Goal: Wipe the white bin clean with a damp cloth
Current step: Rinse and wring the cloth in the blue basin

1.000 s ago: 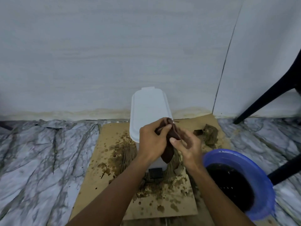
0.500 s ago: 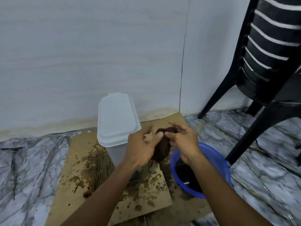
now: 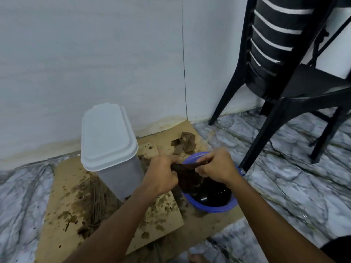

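Head view, left to right. A flat sheet of tan cardboard (image 3: pixel 62 234), spattered with brown stains, lies on the grey-veined marble-pattern floor (image 3: pixel 22 196) against a pale wall (image 3: pixel 95 54). On it stands the tall, narrow white plastic bin (image 3: pixel 121 179), upright, its white lid (image 3: pixel 108 137) closed; no legible marking shows on its visible faces. Just right of the bin, and apart from it, the left hand (image 3: pixel 161 173) is curled tightly round one end of a wet dark brown cloth (image 3: pixel 188 178). The cloth stretches taut as a twisted band to the right hand (image 3: pixel 216 168), whose fingers are likewise clenched round the other end; its loose part hangs below between the two fists. Both hands hold the cloth over a round blue plastic basin (image 3: pixel 212 208), which rests on the cardboard and contains something dark. Beyond the basin lie crumpled brown scraps (image 3: pixel 185 143). At far right stands a black plastic slatted chair (image 3: pixel 284 82), one leg just beside the basin's rim.
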Available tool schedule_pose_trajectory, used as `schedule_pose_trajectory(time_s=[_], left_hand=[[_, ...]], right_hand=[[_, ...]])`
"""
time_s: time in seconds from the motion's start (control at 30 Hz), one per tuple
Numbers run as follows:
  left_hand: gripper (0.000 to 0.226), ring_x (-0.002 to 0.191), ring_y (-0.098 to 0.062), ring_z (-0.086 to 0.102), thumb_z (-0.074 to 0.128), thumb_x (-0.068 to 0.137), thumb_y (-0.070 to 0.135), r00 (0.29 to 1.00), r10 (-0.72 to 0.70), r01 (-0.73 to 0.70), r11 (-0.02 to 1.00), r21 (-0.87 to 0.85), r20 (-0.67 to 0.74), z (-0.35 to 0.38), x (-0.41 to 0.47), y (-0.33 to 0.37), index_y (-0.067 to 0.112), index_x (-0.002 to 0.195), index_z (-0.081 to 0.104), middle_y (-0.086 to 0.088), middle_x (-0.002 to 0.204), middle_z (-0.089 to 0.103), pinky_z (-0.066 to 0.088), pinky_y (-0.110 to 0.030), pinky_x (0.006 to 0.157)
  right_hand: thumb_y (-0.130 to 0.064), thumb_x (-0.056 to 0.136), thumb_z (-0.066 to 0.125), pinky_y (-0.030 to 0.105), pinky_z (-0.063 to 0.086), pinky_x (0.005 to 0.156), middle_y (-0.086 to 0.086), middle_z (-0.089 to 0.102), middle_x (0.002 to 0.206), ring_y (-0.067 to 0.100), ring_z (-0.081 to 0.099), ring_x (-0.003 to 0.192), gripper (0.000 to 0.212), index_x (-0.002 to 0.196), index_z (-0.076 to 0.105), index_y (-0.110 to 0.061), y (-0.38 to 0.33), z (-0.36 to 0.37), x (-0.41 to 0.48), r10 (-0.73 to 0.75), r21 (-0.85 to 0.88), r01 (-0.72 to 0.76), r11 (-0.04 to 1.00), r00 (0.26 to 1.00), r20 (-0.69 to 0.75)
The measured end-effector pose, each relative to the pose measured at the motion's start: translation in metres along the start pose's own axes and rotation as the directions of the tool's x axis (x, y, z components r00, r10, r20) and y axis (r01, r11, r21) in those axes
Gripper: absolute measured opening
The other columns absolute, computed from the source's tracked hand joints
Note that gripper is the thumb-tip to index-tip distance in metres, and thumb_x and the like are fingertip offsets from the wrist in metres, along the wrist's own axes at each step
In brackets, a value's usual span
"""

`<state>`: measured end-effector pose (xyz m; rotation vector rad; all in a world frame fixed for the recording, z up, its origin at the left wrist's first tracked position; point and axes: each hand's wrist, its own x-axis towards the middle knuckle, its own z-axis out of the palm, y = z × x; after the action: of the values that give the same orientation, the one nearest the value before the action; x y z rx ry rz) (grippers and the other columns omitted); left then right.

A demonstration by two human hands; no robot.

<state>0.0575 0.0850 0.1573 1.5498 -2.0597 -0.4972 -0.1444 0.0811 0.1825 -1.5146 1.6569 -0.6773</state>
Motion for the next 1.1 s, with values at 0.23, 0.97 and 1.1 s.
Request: schedule_pose_trajectory(time_s=[0.23, 0.97, 1.1], left_hand=[[0.036, 0.076, -0.012, 0.067, 0.053, 0.062, 0.005, 0.913, 0.091, -0.112, 0.993, 0.029, 0.397, 0.041, -0.003, -0.026, 0.018, 0.083, 0.078, 0.004, 0.077, 0.073, 0.053, -0.028, 0.067], [0.027, 0.111, -0.028, 0.063, 0.059, 0.092, 0.026, 0.820, -0.023, -0.139, 0.961, 0.238, 0.571, 0.201, 0.013, -0.065, 0.026, 0.115, 0.073, -0.004, 0.114, 0.072, 0.048, -0.042, 0.097], [0.018, 0.104, -0.030, 0.063, 0.065, 0.086, 0.021, 0.874, 0.023, -0.103, 0.985, 0.140, 0.485, 0.203, 0.007, -0.070, 0.017, 0.098, 0.078, -0.010, 0.104, 0.071, 0.053, -0.042, 0.087]], right_hand=[[-0.026, 0.085, 0.080, 0.032, 0.055, 0.078, -0.006, 0.074, 0.085, 0.014, 0.069, 0.084, 0.014, 0.095, 0.081, -0.017, 0.057, 0.003, 0.003, 0.086, -0.372, 0.023, 0.928, 0.957, 0.276], [-0.037, 0.082, 0.070, 0.035, 0.051, 0.095, 0.002, 0.070, 0.118, 0.025, 0.059, 0.118, 0.040, 0.122, 0.069, -0.036, 0.191, 0.090, 0.023, 0.310, -0.518, -0.207, 0.830, 0.943, 0.120], [-0.024, 0.084, 0.064, 0.034, 0.045, 0.087, 0.005, 0.070, 0.105, 0.027, 0.055, 0.113, 0.028, 0.108, 0.075, -0.030, 0.192, 0.105, 0.014, 0.200, -0.635, -0.163, 0.756, 0.980, -0.013]])
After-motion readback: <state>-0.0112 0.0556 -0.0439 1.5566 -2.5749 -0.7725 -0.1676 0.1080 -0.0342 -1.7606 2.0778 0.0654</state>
